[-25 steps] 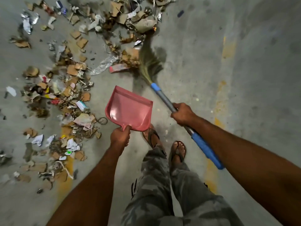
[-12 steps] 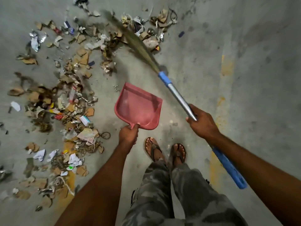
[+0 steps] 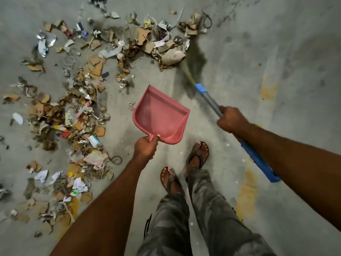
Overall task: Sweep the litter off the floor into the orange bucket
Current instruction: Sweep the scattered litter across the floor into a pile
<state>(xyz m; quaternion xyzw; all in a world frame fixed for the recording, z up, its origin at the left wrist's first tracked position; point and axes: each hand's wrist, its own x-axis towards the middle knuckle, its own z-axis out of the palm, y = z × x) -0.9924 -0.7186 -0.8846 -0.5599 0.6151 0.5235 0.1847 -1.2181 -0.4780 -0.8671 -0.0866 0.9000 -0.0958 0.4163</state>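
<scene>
Litter (image 3: 73, 111) of torn cardboard, paper and foil lies spread over the grey concrete floor at the left and across the top. My left hand (image 3: 145, 147) grips the handle of a pink dustpan (image 3: 160, 116), held in front of me with nothing in it. My right hand (image 3: 231, 120) grips the metal shaft of a broom (image 3: 207, 97) with blue grips. Its blurred bristles (image 3: 188, 69) touch the right end of the far litter pile (image 3: 166, 50). No orange bucket is in view.
My two feet in sandals (image 3: 197, 154) stand just behind the dustpan, on bare concrete. Worn yellow paint marks (image 3: 246, 191) run down the floor on the right. A dark ring (image 3: 116, 160) lies at the near edge of the litter.
The broom head has swung from the upper middle over to the right end of the far pile. My right hand has pulled back a little. The dustpan has stayed held in front of me.
</scene>
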